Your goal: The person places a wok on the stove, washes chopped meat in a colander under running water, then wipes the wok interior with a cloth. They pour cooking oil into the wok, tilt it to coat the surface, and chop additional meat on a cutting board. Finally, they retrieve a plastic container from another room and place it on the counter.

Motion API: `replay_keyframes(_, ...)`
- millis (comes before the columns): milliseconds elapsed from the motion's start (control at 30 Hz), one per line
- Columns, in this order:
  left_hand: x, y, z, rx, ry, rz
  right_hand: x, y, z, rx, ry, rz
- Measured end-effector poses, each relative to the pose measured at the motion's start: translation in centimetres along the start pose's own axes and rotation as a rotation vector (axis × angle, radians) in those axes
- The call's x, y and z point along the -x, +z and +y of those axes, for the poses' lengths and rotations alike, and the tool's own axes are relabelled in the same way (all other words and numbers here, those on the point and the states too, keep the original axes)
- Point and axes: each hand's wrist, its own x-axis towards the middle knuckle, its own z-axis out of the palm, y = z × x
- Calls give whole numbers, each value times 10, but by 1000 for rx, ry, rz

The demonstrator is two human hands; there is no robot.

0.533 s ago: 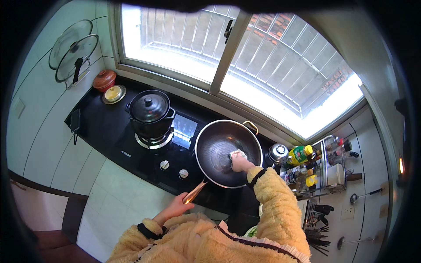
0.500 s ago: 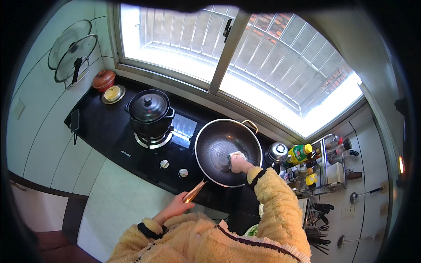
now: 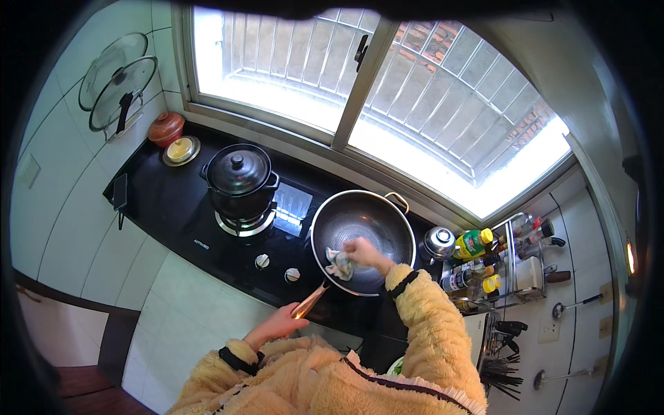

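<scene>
A dark, round wok [image 3: 366, 220] with a textured inside sits over the right part of the black stove. My left hand [image 3: 278, 324] is closed around its copper-coloured handle [image 3: 310, 301], low in front of the stove. Inside the wok my right hand [image 3: 365, 253] grips a pale, crumpled cloth [image 3: 339, 264] with bluish patches. The cloth lies against the wok's near-left inner wall. At the wok's far right rim is a small loop handle [image 3: 398, 201].
On the left burner stands a lidded black pot [image 3: 238, 173]. Beside the wok are a steel kettle-like pot [image 3: 440, 242] and a rack of bottles [image 3: 477, 243]. A red lidded pot [image 3: 166, 128] stands far left. Below my right sleeve, a bowl with green food [image 3: 395, 366] partly shows.
My right hand has moved the cloth leftward across the wok, from near the middle-right to the near-left wall. My left hand keeps its hold on the handle.
</scene>
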Motion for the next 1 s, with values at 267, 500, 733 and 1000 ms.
replay_keyframes(267,-3,-1,-2,-32,-23,-3,-9,-9,-8,293,-67,325)
replay_keyframes(500,-1,-1,0,-55,-13,5,7,29,-19,689,-240,30)
replay_keyframes(733,2,-2,4,-66,-40,26,20,30,3,941,-185,-63)
replay_keyframes(1000,1,1,4,-122,-16,31,16,26,-27,314,-212,-411)
